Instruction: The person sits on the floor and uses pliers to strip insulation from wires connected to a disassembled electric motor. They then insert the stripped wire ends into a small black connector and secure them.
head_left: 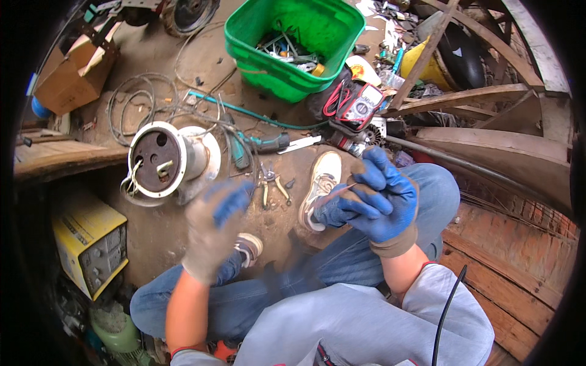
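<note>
In my right hand [384, 201], gloved in blue and tan, the fingers are closed on a thin reddish strip [336, 194] that sticks out to the left above my right shoe. I cannot make out whether it is wire or tape. My left hand [213, 229], in a matching glove, is smeared by motion, so its fingers are unclear. Just left of it lies a white round housing [200, 160] with a brown disc face [149, 149] and loose leads. Pliers [267, 190] with pale handles lie open on the ground between the hands.
A green bin [262, 70] of tools stands ahead, a multimeter [361, 110] with red leads beside it. Teal-and-black tools [238, 146] and tangled cable [116, 113] lie behind the housing. A yellow machine [91, 244] stands left. Wooden frames [476, 137] and a metal pipe [455, 160] bound the right.
</note>
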{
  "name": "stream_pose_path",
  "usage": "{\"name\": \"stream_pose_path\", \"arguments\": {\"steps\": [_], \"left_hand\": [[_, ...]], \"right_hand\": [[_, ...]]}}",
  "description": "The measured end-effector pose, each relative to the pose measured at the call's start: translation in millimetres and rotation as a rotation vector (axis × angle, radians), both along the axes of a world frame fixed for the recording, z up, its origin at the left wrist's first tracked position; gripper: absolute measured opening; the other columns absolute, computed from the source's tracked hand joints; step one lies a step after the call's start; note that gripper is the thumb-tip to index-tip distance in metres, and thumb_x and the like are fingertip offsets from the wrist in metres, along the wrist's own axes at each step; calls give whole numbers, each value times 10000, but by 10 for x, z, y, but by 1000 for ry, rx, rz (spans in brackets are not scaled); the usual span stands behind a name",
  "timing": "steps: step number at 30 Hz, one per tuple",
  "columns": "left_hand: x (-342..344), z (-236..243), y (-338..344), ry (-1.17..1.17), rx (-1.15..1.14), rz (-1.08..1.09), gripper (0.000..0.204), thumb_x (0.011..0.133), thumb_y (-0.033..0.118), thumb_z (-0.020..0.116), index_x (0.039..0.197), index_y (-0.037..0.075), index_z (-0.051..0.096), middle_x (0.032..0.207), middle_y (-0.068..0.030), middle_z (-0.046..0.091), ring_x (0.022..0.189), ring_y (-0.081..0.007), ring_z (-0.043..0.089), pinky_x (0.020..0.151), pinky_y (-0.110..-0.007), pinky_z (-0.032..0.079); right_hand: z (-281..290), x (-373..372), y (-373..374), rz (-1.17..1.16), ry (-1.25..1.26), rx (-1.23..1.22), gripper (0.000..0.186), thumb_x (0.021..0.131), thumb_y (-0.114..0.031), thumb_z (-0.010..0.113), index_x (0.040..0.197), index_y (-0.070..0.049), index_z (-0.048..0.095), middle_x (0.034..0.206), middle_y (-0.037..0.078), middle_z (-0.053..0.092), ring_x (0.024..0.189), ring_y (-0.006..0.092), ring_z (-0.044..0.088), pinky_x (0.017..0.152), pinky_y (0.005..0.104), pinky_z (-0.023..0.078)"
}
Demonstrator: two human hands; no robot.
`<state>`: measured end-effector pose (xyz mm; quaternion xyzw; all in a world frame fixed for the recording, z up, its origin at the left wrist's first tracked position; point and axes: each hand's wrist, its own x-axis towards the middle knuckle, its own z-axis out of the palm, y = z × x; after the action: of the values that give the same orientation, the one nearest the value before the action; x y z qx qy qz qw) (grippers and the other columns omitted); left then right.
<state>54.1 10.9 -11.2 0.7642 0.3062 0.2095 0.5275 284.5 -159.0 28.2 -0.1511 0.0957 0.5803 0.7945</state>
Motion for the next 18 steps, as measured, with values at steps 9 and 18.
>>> {"name": "stream_pose_path", "arguments": {"steps": [9,18], "left_hand": [[49,484,405,393,351,-520,512,929,139,732,1416,39,608,1307,-210,682,1079,-393,694,926,-470,567],[123,709,-658,-121,-1167,142,544,1074,334,609,1483,-17,536,1187,-97,714,867,-98,680,745,-215,527]], "right_hand": [[-80,-83,-22,-35,57,220,114,1085,-243,532,1064,-132,549,788,-6,353,553,114,379,600,300,347],[-132,-608,4,124,-473,129,292,1079,-331,604,1092,-42,564,961,141,629,802,246,636,793,449,530]]}}
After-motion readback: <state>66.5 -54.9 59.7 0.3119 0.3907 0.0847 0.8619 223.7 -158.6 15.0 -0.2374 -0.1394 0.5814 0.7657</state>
